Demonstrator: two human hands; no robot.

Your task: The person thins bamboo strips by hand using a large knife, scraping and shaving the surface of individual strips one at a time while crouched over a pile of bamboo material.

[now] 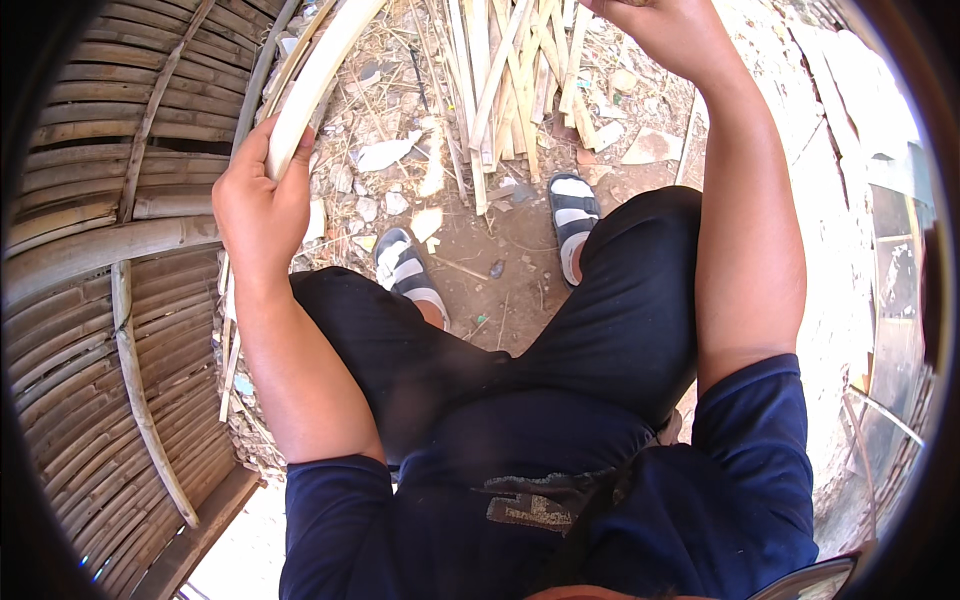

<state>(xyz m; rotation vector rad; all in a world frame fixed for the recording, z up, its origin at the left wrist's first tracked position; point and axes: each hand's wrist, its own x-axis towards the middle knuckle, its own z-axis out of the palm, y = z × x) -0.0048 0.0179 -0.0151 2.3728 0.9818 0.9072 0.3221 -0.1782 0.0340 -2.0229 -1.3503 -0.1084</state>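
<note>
My left hand [263, 195] is closed around the near end of a long, pale bamboo strip [325, 75], thumb on one side and fingers on the other. From there the strip bends up to the right and runs out of the top of the picture. At the upper right, my right hand [672, 35] is cut off by the picture's top edge. Its visible fingers look curled inward, and what they hold is out of sight. Between the hands, a heap of split bamboo strips [500, 80] lies on the ground beyond my feet.
A wall of bamboo slats [150, 320] stands close on my left. My sandalled feet [405, 265] rest on bare dirt [510, 300] littered with stones, chips and scraps. To the right the ground is brightly sunlit, with a greyish panel [895, 270] at the rim.
</note>
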